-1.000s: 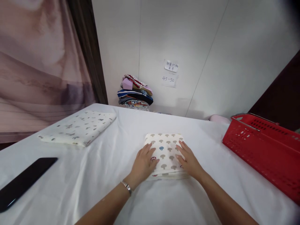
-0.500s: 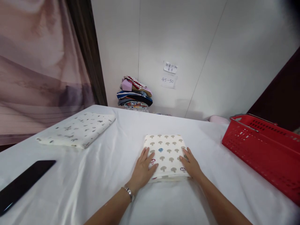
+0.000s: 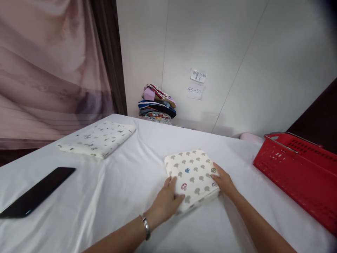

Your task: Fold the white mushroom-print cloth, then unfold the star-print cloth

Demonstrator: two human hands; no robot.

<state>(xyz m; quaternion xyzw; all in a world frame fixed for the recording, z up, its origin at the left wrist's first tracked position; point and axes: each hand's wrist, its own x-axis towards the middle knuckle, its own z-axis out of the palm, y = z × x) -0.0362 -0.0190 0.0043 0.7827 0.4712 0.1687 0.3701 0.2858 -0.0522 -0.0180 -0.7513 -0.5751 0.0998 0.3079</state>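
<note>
A folded cream cloth with a mushroom print (image 3: 193, 168) lies on the white-covered table (image 3: 105, 196), turned a little askew. My left hand (image 3: 166, 201), with a bracelet at the wrist, grips its near left corner with the thumb on top. On the right edge, my right hand (image 3: 223, 182) is closed over the cloth with the fingers on top. The near edge of the cloth looks slightly raised off the table.
A second folded cloth with small grey prints (image 3: 98, 138) lies at the far left. A black phone (image 3: 37, 191) rests near the left edge. A red plastic basket (image 3: 302, 172) stands at the right. A pile of folded clothes (image 3: 157, 105) sits against the wall under paper notes (image 3: 197, 82).
Both hands slid from flat on top of the mushroom cloth back to its near corners and took hold. The cloth has turned slightly. The view shifted to the left.
</note>
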